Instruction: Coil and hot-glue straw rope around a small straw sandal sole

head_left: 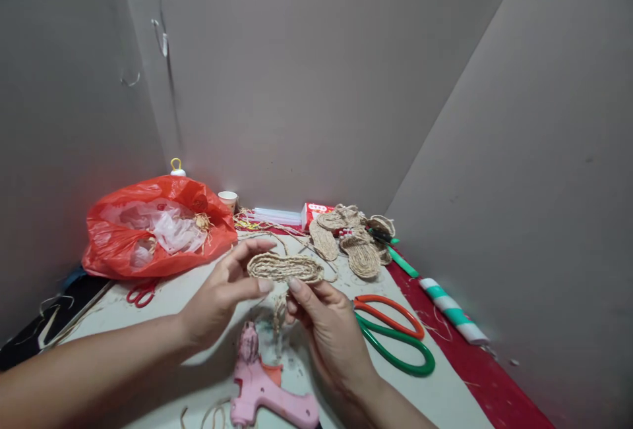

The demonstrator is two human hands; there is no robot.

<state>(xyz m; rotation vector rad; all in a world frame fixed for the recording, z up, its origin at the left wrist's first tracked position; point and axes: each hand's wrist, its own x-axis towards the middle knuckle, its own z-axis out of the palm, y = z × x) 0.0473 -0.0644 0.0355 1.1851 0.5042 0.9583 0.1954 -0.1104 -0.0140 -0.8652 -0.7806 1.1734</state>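
Observation:
Between my two hands, above the table, is a small oval sole of coiled straw rope (pixel 284 267). My left hand (pixel 228 287) grips its left end, thumb along the near edge and fingers behind. At its near right edge, my right hand (pixel 326 320) pinches the sole between thumb and fingers. A loose rope tail (pixel 279 314) hangs below it, beside my right fingers. Just below my hands lies a pink hot glue gun (pixel 270 393), its nozzle end smudged dark. Scissors with one orange and one green handle (pixel 395 337) lie right of my right hand, blades hidden.
A red plastic bag (pixel 163 251) with straw scraps stands at the left, near small red scissors (pixel 142 293). Several woven straw soles (pixel 363 254) are piled at the back right. Behind are a paper cup (pixel 228 200) and glue sticks (pixel 277 216). Grey partitions (pixel 297 86) enclose the table.

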